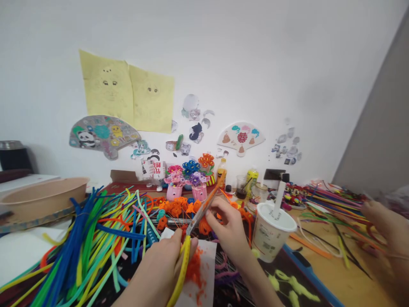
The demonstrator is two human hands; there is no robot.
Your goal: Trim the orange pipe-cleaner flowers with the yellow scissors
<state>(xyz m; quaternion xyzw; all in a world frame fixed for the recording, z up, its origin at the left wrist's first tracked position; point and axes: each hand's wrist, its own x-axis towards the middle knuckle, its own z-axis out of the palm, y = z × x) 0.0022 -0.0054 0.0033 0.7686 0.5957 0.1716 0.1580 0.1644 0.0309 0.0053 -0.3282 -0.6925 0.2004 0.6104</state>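
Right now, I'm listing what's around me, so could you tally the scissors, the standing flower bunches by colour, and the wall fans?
Scissors: 1
Pink bunch: 1
Blue bunch: 1
Purple bunch: 1
Orange bunch: 1
Wall fans, one with a panda, one with a red symbol: 2
Total: 7
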